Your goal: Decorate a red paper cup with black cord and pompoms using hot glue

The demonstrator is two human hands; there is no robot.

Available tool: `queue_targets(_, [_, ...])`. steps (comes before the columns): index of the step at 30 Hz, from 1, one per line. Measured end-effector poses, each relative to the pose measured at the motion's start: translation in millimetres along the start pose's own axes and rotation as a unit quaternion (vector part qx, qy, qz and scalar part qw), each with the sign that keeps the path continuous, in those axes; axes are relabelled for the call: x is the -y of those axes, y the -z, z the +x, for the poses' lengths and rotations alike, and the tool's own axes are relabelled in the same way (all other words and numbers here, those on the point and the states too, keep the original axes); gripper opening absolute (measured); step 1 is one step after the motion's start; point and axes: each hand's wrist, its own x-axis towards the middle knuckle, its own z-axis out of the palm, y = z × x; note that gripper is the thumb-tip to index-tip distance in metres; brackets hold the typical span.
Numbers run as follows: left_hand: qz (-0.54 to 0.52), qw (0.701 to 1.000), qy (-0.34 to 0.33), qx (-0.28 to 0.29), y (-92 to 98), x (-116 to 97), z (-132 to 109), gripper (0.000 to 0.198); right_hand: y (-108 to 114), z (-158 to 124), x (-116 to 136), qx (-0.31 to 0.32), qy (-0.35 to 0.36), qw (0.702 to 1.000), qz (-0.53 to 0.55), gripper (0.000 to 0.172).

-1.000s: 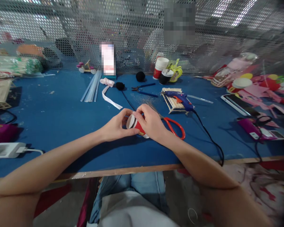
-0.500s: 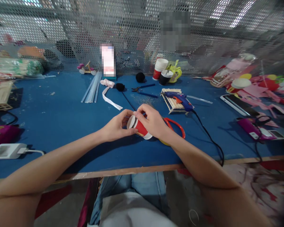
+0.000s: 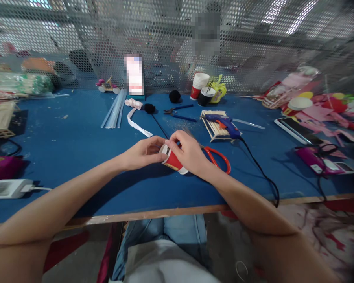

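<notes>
A red paper cup (image 3: 173, 161) lies tilted between my hands near the middle of the blue table, its white rim facing left. My left hand (image 3: 146, 152) is closed round the rim side, thumb along the front. From above and right, my right hand (image 3: 187, 151) grips the cup, with thumb and fingertips pinched at the rim. Something dark shows inside the cup's mouth, too small to make out. A thin dark stick (image 3: 161, 125) runs from a black fuzzy ball (image 3: 149, 108) toward the cup. Red-handled scissors (image 3: 220, 159) lie beside my right wrist.
A blue glue gun (image 3: 224, 124) rests on a small stick frame (image 3: 215, 135), its cord crossing the right side. Pliers (image 3: 179, 112), stacked cups (image 3: 200, 84) and a black cup (image 3: 205, 96) stand or lie farther back. Clear glue sticks (image 3: 115, 112) lie left; a phone (image 3: 297, 131) lies right.
The cup and my left hand have shifted slightly left. The yellow item that showed under my right wrist is no longer visible. Both hands keep hold of the cup.
</notes>
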Motion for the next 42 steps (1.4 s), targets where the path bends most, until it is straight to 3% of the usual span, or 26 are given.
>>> queue_targets(7, [0.008,1.000,0.008,0.013,1.3,-1.9,-0.3,0.040,-0.3,0.2,-0.2,0.002,-0.005,1.000,-0.010,0.018])
queue_targets(13, [0.036,0.999,0.005,-0.009,2.4,1.7,-0.1,0.039,0.0,-0.6,1.7,0.002,-0.006,1.000,-0.009,0.019])
queue_targets(20, [0.036,0.999,-0.015,-0.009,0.4,3.8,-1.3,0.045,11.5,8.2,5.3,0.035,-0.008,0.996,0.086,0.016])
queue_targets(28, [0.078,0.993,-0.081,0.026,-1.6,5.6,-4.3,0.048,21.4,38.4,21.1,0.096,-0.049,0.985,0.133,0.012])
queue_targets(34, [0.076,0.993,-0.078,0.039,-8.1,4.8,-6.2,0.074,5.4,75.7,21.9,0.109,-0.065,0.986,0.109,0.013])
queue_targets(37, [0.056,0.994,-0.085,0.042,-9.4,4.4,-5.3,0.086,9.9,87.6,13.1,0.157,-0.083,0.978,0.106,0.020])
queue_targets(39, [0.046,0.993,-0.100,0.039,-9.0,3.7,-4.4,0.092,28.9,89.6,5.6,0.120,-0.111,0.979,0.119,0.025])
queue_targets(42, [0.039,0.993,-0.114,0.018,-7.4,2.9,-3.6,0.098,73.7,82.8,-11.5,-0.012,-0.129,0.986,0.103,0.026])
